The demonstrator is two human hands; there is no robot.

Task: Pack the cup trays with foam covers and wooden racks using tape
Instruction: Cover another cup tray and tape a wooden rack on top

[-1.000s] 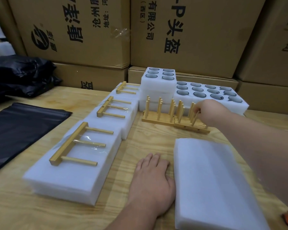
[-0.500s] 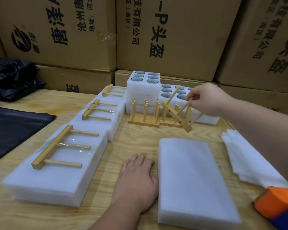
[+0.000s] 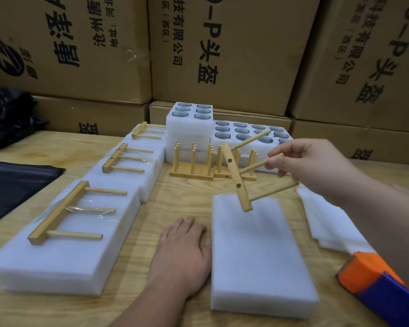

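My right hand (image 3: 314, 166) pinches the middle peg of a wooden rack (image 3: 237, 178) and holds it tilted in the air above the far end of a foam-covered tray (image 3: 257, 256). My left hand (image 3: 182, 253) lies flat on the table, touching that tray's left edge. Three packed trays (image 3: 64, 256) run along the left, each with a wooden rack (image 3: 71, 210) taped on top. More upright racks (image 3: 194, 164) stand in front of open foam cup trays (image 3: 246, 133) at the back.
An orange and blue tape dispenser (image 3: 378, 286) sits at the lower right. Loose foam sheets (image 3: 328, 225) lie under my right forearm. Black plastic bags (image 3: 12, 182) cover the table's left side. Stacked cardboard boxes (image 3: 217, 50) wall off the back.
My right hand has lifted one rack off the standing row and carried it toward me, over the foam-covered tray. My left hand has stayed put.
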